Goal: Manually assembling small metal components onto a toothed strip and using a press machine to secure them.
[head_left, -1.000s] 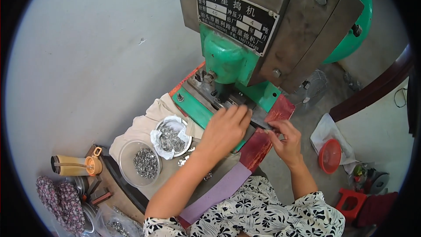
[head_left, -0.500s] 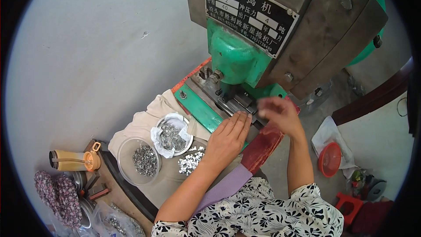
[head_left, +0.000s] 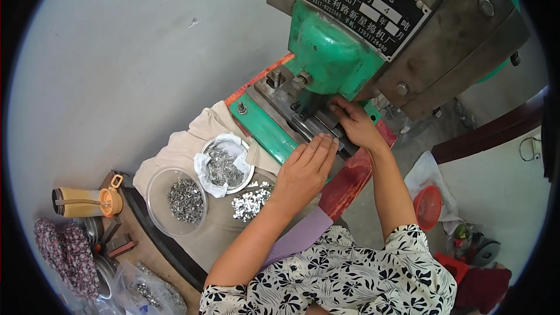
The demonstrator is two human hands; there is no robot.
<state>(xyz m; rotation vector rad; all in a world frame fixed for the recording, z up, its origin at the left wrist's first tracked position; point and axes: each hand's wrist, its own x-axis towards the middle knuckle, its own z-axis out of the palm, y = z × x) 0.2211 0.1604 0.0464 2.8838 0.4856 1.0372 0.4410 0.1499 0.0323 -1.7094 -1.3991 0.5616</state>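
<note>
The green-and-grey press machine [head_left: 335,52] stands in front of me, with a dark metal die [head_left: 318,123] under its head. My left hand [head_left: 306,169] is open, its fingers stretched out side by side and their tips resting on the near edge of the die. At the die's right side, my right hand [head_left: 357,123] has its fingers bent together close beneath the press head. Whatever lies between those fingertips is too small or hidden to make out.
Left of my arm sit a clear tub of small metal parts [head_left: 185,201], a paper-lined bowl of thin metal pieces [head_left: 224,166] and a pile of shiny bits [head_left: 252,201] on cloth. A yellow bottle [head_left: 84,201] lies farther left. A red basin [head_left: 427,207] is at the right.
My right hand, blurred and raised beside the die before, has moved in to the die with its fingers drawn together. The left hand stays at the die's edge. The whole view has shifted slightly.
</note>
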